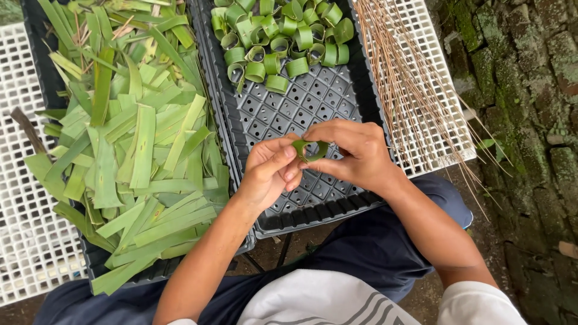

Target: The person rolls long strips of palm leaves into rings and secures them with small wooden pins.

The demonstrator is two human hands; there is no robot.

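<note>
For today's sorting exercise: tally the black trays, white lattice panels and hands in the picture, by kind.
Black perforated plastic trays: 2
White plastic lattice panels: 2
Hands, left and right, both on a green curled leaf strip: 2
Total: 6

Your left hand (268, 174) and your right hand (352, 153) meet over the near part of a black tray (313, 108) with holes. Together they pinch a small green leaf ring (310, 150), and your fingers are closed on it. At the far end of that tray lies a heap of rolled leaf rings (283, 36). To the left, another tray holds a big pile of flat green leaf strips (132, 150). To the right, thin brown sticks (409, 90) lie on a white grid bench (445, 144). Mossy stones (524, 90) are further right.
</note>
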